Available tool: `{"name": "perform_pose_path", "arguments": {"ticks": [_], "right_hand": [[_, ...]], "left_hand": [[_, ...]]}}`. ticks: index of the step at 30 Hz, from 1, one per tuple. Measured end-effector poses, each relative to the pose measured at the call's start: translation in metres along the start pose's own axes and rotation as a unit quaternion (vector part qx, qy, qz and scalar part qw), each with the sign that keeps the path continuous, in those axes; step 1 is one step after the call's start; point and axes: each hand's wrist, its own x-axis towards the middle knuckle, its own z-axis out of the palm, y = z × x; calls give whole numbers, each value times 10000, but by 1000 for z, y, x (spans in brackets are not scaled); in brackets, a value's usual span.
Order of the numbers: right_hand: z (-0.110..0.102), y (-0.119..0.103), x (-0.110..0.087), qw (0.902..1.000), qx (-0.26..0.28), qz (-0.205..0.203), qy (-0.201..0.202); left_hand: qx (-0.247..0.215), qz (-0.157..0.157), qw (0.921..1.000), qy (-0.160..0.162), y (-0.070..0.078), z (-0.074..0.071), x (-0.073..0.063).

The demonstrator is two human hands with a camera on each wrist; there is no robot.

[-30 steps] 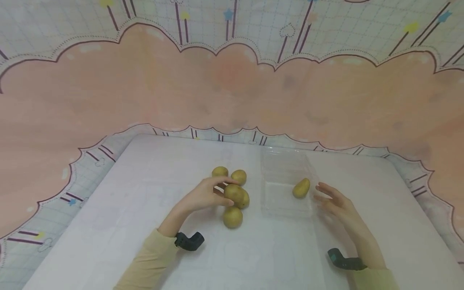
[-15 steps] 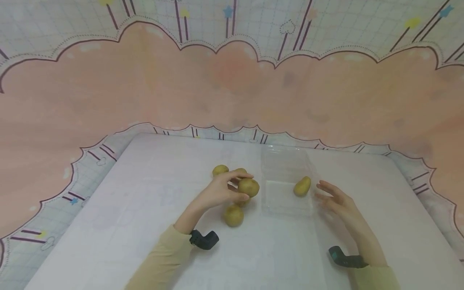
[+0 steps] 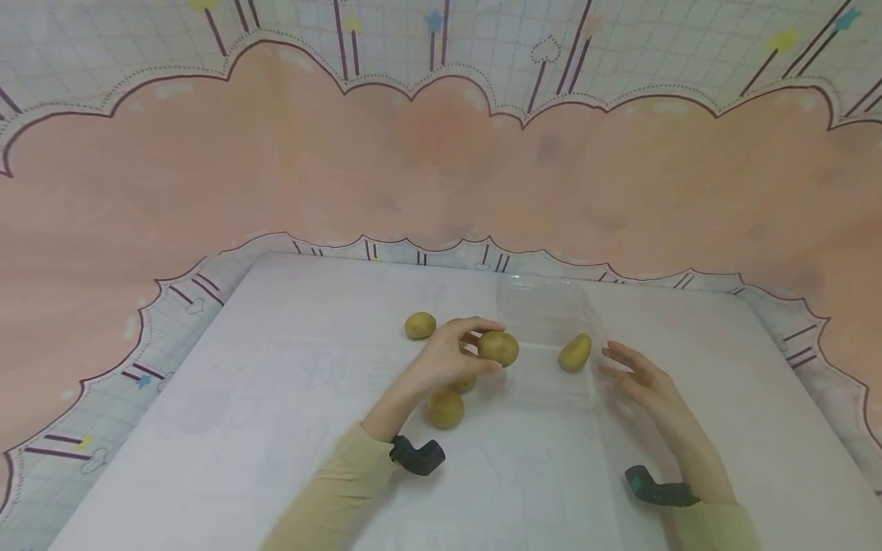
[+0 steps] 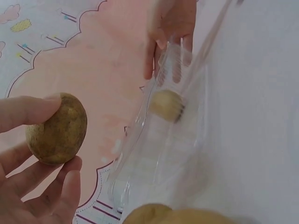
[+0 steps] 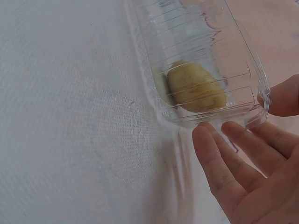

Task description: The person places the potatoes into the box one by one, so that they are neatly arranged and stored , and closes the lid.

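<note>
My left hand (image 3: 444,356) pinches a round potato (image 3: 498,349) between thumb and fingers, raised over the left edge of a clear plastic box (image 3: 534,390). In the left wrist view the held potato (image 4: 58,129) shows brownish-yellow skin. One longer potato (image 3: 575,353) lies inside the box near its right wall. My right hand (image 3: 648,390) is at that right side, fingers fairly straight and spread. In the right wrist view, the right fingertips (image 5: 203,133) are at the box's outer wall, and the thumb is by its rim; whether they press cannot be told.
On the white table (image 3: 276,367), a potato (image 3: 420,325) lies behind my left hand. A nearer potato (image 3: 444,409) and a partly covered potato (image 3: 464,383) lie below that hand. A patterned cloth (image 3: 413,176) hangs behind the table.
My left hand has lifted the potato from the group and carried it right to the box's left edge. The right hand and the potato inside the box stay in place.
</note>
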Motion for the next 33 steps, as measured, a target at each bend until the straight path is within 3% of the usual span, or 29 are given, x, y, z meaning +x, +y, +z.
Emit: {"name": "perform_pose_path", "arguments": {"ticks": [6,18,24,33], "right_hand": [[-1,-2,0,9999,-16,109,-48],[-1,-1,-1,10000,-24,28,-51],[-1,-2,1,10000,19,24,-36],[-2,2,0,10000,-13,-17,3]], "left_hand": [[146,-4,9999,87,3,13,10],[-133,-269,9995,129,-3,37,30],[108,-459,9985,281,-3,45,39],[388,-204,9979,482,-6,57,46]]}}
